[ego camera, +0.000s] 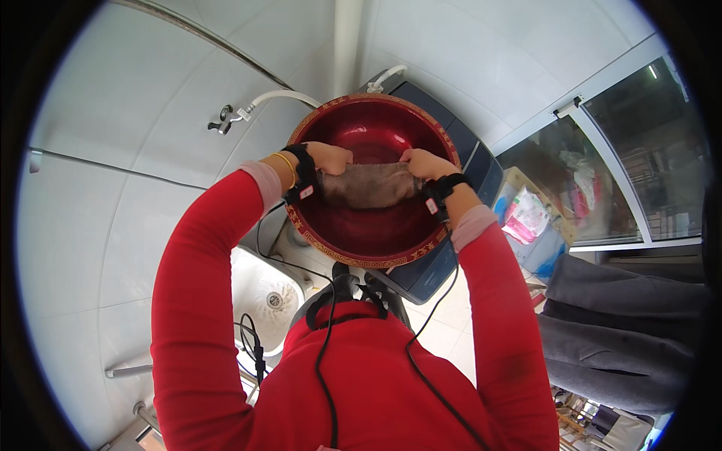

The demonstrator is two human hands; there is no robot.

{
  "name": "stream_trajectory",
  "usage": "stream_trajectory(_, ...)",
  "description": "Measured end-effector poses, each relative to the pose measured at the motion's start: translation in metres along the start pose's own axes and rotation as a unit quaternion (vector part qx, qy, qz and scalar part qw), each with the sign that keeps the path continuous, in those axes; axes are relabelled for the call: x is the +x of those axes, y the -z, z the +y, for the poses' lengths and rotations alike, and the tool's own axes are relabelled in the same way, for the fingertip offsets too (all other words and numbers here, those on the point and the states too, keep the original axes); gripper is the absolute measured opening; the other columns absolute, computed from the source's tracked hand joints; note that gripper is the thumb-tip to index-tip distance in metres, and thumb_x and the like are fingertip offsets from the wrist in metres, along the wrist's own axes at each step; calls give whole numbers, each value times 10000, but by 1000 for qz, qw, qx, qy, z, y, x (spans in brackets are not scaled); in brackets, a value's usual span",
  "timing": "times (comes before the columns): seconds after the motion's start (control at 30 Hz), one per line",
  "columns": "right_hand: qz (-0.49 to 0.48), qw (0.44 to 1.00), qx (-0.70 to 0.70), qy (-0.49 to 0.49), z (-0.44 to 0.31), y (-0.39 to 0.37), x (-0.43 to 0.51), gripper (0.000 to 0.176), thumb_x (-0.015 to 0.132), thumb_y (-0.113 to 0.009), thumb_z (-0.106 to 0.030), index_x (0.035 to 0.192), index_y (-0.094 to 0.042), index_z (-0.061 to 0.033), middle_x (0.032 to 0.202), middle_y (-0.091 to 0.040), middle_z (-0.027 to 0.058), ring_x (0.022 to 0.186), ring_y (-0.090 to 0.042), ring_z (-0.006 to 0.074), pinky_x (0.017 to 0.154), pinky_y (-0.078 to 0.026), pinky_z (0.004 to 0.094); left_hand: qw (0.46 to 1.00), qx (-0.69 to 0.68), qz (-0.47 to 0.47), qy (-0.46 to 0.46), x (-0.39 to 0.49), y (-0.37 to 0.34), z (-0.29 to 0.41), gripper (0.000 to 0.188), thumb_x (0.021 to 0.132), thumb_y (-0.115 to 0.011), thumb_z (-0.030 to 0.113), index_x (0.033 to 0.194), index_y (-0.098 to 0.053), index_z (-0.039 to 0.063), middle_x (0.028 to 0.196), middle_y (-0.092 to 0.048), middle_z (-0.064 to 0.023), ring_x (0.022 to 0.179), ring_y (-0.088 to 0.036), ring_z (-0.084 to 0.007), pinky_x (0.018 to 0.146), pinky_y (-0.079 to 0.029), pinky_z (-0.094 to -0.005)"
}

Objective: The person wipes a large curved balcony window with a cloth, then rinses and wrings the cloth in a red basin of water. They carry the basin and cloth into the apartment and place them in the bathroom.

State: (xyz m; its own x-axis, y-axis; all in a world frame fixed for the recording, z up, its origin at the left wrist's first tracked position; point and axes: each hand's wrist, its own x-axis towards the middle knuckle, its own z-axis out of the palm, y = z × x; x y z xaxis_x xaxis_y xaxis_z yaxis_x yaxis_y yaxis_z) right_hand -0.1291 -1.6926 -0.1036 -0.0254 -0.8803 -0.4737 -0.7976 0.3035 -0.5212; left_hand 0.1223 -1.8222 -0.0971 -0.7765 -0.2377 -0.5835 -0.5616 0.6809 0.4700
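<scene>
A brownish-grey cloth (366,187) is stretched between my two hands, over a large red basin (375,248) with a gold-patterned rim. My left hand (330,158) grips the cloth's upper left corner. At its upper right corner, my right hand (427,164) holds on with curled fingers. The cloth's lower edge hangs inside the basin's outline; whether it touches the basin I cannot tell. Black straps with small devices circle both wrists. Beneath the basin, and partly hidden by it, is a dark blue washing machine (474,163).
A wall tap (224,119) with a white hose is at the upper left. Below it stands a white sink (256,282). Black cables (321,361) run from my wrists down my front. To the right are a bin-like container (558,225) holding a packet, and dark grey garments (620,332).
</scene>
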Motion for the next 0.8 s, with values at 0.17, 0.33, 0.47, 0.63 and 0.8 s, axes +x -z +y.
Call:
stream_trajectory(0.17, 214, 952, -213, 48, -3, -25, -1, 272, 857, -623, -88, 1125, -663, -70, 1162, -629, 223, 1063, -645, 414, 941, -533, 455, 955, 195, 218, -58, 7, -23, 7, 416, 839, -613, 118, 1245, -571, 37, 1242, -602, -233, 1136, -591, -421, 944, -489, -470)
stream_trajectory(0.33, -15, 990, -88, 113, -29, -40, 7, 308, 789, -698, -185, 1095, -671, -161, 1297, -527, 229, 1238, -548, 433, 998, -504, 521, 973, 102, 134, -161, 18, -45, 19, 362, 839, -669, 181, 1161, -581, 40, 1179, -588, -226, 1115, -588, -417, 934, -495, -516)
stream_trajectory(0.47, 0, 981, -192, -35, -33, -51, 5, 523, 779, -747, -215, 1287, -627, -184, 1400, -479, 231, 1252, -548, 440, 1008, -504, 552, 967, 225, 114, 36, 27, -47, 12, 408, 836, -676, 219, 1187, -603, 24, 1227, -600, -241, 1068, -657, -432, 905, -546, -487)
stream_trajectory(0.63, -10, 970, -244, 13, -38, -51, 2, 667, 752, -791, -189, 1374, -557, -126, 1430, -471, 229, 1290, -526, 449, 1016, -515, 543, 970, 234, 63, -31, 30, -43, 7, 499, 811, -711, 235, 1268, -624, 55, 1289, -612, -251, 1169, -627, -430, 1016, -498, -504)
stream_trajectory(0.8, -86, 981, -161, -72, -46, -39, 7, 753, 681, -841, -178, 1375, -557, -104, 1450, -464, 227, 1310, -508, 455, 1015, -522, 551, 960, 252, 119, -7, 31, -48, 11, 565, 779, -767, 279, 1277, -587, 84, 1280, -593, -245, 1163, -606, -437, 980, -510, -499)
